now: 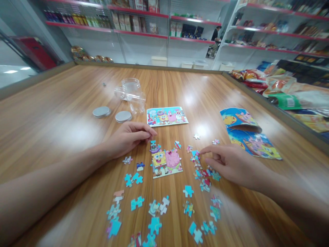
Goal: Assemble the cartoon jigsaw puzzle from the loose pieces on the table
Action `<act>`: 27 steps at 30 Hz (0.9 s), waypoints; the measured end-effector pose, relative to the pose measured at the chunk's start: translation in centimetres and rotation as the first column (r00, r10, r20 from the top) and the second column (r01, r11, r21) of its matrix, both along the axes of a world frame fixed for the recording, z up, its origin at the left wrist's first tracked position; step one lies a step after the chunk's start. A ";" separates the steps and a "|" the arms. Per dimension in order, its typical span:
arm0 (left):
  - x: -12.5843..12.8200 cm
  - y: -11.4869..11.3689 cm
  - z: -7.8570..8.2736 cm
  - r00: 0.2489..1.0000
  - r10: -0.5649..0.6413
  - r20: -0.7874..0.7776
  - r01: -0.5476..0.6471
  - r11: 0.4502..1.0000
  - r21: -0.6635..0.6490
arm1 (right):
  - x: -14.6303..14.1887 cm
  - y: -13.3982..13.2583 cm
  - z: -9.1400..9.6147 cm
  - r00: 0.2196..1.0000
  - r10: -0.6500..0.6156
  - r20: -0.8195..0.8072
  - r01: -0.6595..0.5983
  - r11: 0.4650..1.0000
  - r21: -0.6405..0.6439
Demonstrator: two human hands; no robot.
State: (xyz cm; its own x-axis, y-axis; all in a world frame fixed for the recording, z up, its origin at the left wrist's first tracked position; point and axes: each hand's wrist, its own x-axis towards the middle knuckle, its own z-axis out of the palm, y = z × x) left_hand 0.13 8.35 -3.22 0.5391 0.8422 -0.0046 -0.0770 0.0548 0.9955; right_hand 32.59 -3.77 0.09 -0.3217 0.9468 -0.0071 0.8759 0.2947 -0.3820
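- Yellow and pink cartoon figures, SpongeBob and Patrick, fill the partly joined puzzle point(166, 162), flat on the table between both hands in the head view.
- Left hand point(132, 137): beside the puzzle's upper left corner, fingers curled close together; I cannot tell whether they pinch anything.
- Right hand point(226, 161): at the right-hand cluster of loose pieces point(188, 191), forefinger stretched out, thumb a narrow gap away.
- Beyond the puzzle, a picture card point(167, 116) shows the same characters.
- To the right lies a blue cartoon sleeve point(254, 142), partly curled up.
- Clear plastic tubs point(130, 85) and silvery lids point(101, 111) sit at the far left.
- A green packet point(288, 101) bears a white label, too blurred to read.
- Glossy wood-grain table point(77, 96), with bright reflections.
- Red-edged shelves point(138, 11) of bottles and packets line the room; a person point(215, 34) is in the background.
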 end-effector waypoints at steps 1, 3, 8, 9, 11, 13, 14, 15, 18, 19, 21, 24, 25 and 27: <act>0.0 0.0 0.0 1.000 0.001 0.000 -0.001 1.000 0.000 | 0.1 0.0 0.1 1.000 -0.023 0.008 0.023 0.999 0.029; 0.0 -0.1 0.0 1.000 0.002 -0.002 -0.002 1.000 0.000 | 0.6 0.2 0.2 0.995 -0.089 0.036 0.084 0.990 0.110; 0.1 -0.1 0.2 1.000 0.001 -0.010 -0.001 1.000 0.010 | 3.3 0.8 0.1 0.952 -0.269 0.144 0.240 0.951 0.196; 0.1 -0.1 0.2 1.000 0.003 -0.008 -0.003 1.000 0.011 | 3.7 1.0 0.0 0.944 -0.283 0.169 0.254 0.952 0.172; 0.1 -0.1 0.3 1.000 0.005 -0.005 -0.005 1.000 0.012 | 4.3 1.1 -0.2 0.935 -0.280 0.217 0.261 0.958 0.116; 0.1 -0.1 0.3 1.000 0.003 -0.001 -0.003 1.000 0.016 | 4.3 1.1 -0.2 0.935 -0.256 0.246 0.246 0.967 0.070; 0.1 -0.1 0.3 1.000 0.002 -0.001 -0.002 1.000 0.018 | 4.1 1.0 -0.2 0.938 -0.240 0.251 0.234 0.971 0.051; 0.1 -0.1 0.2 1.000 0.002 -0.002 -0.002 1.000 0.020 | 3.9 1.0 -0.1 0.942 -0.225 0.251 0.222 0.974 0.038; 0.0 -0.1 0.2 1.000 0.004 -0.009 -0.004 1.000 0.028 | 3.4 0.8 0.1 0.948 -0.210 0.240 0.211 0.977 0.025; 0.0 -0.1 0.1 1.000 0.004 -0.011 -0.004 1.000 0.030 | 3.3 0.8 0.1 0.947 -0.225 0.231 0.223 0.974 0.034; 0.0 -0.1 0.1 1.000 0.002 -0.011 -0.002 1.000 0.031 | 3.4 0.9 0.0 0.936 -0.281 0.213 0.271 0.960 0.075; 0.0 -0.1 0.1 1.000 -0.001 -0.010 0.001 1.000 0.021 | 3.7 1.1 -0.2 0.926 -0.308 0.216 0.285 0.949 0.133; 0.0 -0.1 0.1 1.000 -0.001 -0.010 0.001 1.000 0.021 | 3.7 1.1 -0.3 0.931 -0.291 0.222 0.264 0.954 0.141; 0.1 -0.1 0.2 1.000 0.000 -0.012 0.000 1.000 0.021 | 3.5 1.1 -0.5 0.951 -0.233 0.204 0.206 0.968 0.143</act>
State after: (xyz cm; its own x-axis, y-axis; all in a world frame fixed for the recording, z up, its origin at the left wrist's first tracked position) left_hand 0.21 8.22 -3.01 0.5391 0.8422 0.0069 -0.0649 0.0334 0.9973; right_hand 36.09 -2.65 -0.41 -0.1090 0.9920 0.0633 0.9819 0.1173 -0.1488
